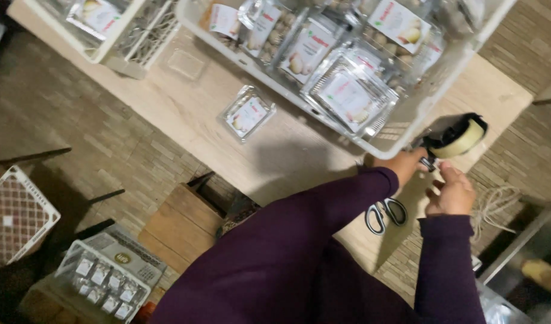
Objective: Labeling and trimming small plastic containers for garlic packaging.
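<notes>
My left hand (405, 163) grips the handle of a black tape dispenser (452, 137) that carries a pale roll of tape, held just over the table's near edge. Right below the dispenser's mouth, my right hand (451, 192) has its fingers curled up toward it; whether it pinches the tape end is hidden. Both arms are in dark purple sleeves. Black-handled scissors (385, 215) lie on the wooden table (287, 156) under my left forearm.
A white crate (407, 129) full of clear food packs sits beside the dispenser. One pack (246, 112) lies alone on the table. A second crate (116, 42) is far left. Twine (496, 203) lies at the right. On the floor are two crates (14, 216) (110, 276) and a wooden box (182, 225).
</notes>
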